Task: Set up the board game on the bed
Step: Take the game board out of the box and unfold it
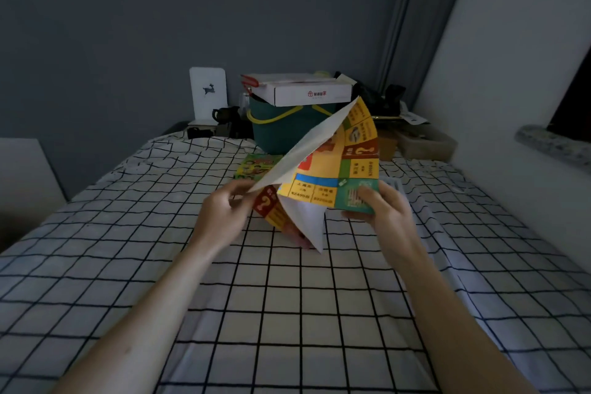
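Boxes (308,93) and a basket (281,128) crowded twelve o'clock; both my hands (224,211) (383,211) pinched the half-folded game sheet (332,163), hiding a green box (256,166).

Home bedroom: checked bed (287,313), cluttered nightstand (204,125).

Bed (287,313) under a white cover with a black grid, wrinkled toward the far end. On it, a green game box (257,166) lying flat near the middle. Just behind, a dark green basket (281,128) with yellow handles. To the far right, a pale tray (427,144), and a white slotted piece (395,184) partly hidden.
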